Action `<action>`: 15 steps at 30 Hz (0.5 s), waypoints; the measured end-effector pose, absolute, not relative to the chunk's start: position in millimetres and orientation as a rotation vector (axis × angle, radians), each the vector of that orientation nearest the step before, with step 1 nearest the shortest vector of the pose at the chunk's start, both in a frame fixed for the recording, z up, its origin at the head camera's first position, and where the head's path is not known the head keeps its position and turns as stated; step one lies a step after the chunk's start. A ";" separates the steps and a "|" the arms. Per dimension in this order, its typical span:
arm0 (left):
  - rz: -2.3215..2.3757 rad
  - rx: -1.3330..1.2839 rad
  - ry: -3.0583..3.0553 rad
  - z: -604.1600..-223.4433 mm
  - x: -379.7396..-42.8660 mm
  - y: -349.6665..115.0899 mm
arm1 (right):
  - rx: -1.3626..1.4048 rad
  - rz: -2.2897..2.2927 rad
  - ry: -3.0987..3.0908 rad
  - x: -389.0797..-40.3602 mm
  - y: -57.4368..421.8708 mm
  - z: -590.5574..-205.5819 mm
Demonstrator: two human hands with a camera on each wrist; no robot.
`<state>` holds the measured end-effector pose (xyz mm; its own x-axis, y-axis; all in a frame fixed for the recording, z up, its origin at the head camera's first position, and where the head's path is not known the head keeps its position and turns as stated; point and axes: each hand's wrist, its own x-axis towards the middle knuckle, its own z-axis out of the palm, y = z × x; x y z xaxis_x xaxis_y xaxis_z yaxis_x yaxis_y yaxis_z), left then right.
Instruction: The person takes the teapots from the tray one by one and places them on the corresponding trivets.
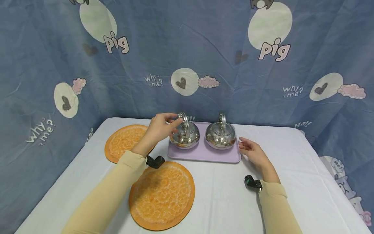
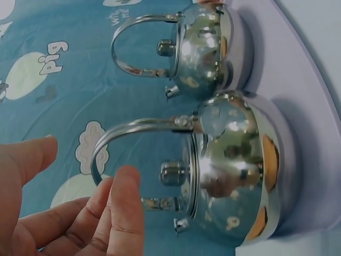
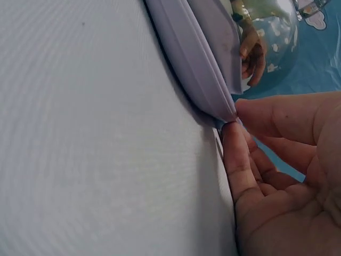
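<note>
Head view: the left hand (image 1: 163,125) is at the handle (image 1: 186,125) of the left kettle (image 1: 187,140), its thumb and fingers parted beside the metal; from here, contact is hard to judge. The kettle body sits just below those fingertips, upright on the lilac tray (image 1: 204,156). The right kettle (image 1: 220,139) stands on the same tray, between the fingers of both hands and nearer the right hand (image 1: 254,153), whose fingertips are at the tray's right edge. Nearer the person than the left fingers lies the front mat (image 1: 165,196), round and orange; to their left is the rear mat (image 1: 125,141), partly behind the forearm. The white cloth (image 1: 222,195) spreads under everything, and the printed curtain (image 1: 131,97) hangs beyond the fingers.

Left wrist view: thumb and fingers are spread apart, pinching nothing. The arch of the left kettle's handle shows beyond the gap between them; whether a finger touches it, I cannot tell. The lid knob (image 2: 173,173) is just beside the fingertips, and the right kettle is farther off.

Right wrist view: thumb and forefinger pinch the tray's rim, thumb above and forefinger below. A kettle shows beyond the thumb.
</note>
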<state>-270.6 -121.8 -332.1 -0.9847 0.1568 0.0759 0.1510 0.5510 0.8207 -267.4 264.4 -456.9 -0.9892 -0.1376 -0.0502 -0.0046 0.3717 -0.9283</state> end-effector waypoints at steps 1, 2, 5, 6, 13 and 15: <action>1.479 0.265 2.748 -332.4 -271.0 -119.9 | -0.130 -1.683 2.502 -267.2 264.8 -457.1; 1.492 0.254 2.743 -333.0 -271.5 -118.3 | -0.130 -1.684 2.500 -267.2 264.8 -457.2; 1.539 0.217 2.715 -335.2 -271.5 -114.1 | -0.116 -1.664 2.495 -266.3 263.8 -458.6; 1.553 0.208 2.705 -336.2 -271.5 -113.0 | -0.115 -1.657 2.495 -266.0 263.4 -459.6; 1.663 0.172 2.665 -343.8 -276.7 -104.6 | -0.103 -1.648 2.484 -264.9 265.2 -462.7; 1.700 0.152 2.664 -345.2 -278.1 -103.2 | -0.108 -1.644 2.484 -265.5 265.9 -461.0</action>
